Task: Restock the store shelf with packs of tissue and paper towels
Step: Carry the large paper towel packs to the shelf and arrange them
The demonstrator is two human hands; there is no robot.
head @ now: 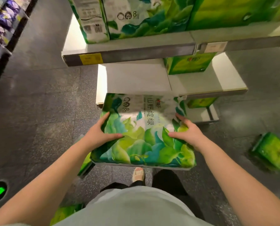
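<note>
I hold a large pack of tissue (144,137) printed with green and teal leaves, flat in front of me at waist height. My left hand (100,132) grips its left edge, thumb on the top face. My right hand (187,132) grips the right edge the same way. The pack's far end reaches the front edge of the white middle shelf (136,79), which is bare on its left half. A green pack (188,62) stands at the back right of that shelf. The upper shelf (128,44) carries matching leaf-print packs (136,17).
A green pack (273,150) lies on the grey floor at right, and more green packs (85,163) lie by my feet. The bottom shelf (201,115) holds another green pack. A rack with purple packs (3,22) lines the aisle's left side.
</note>
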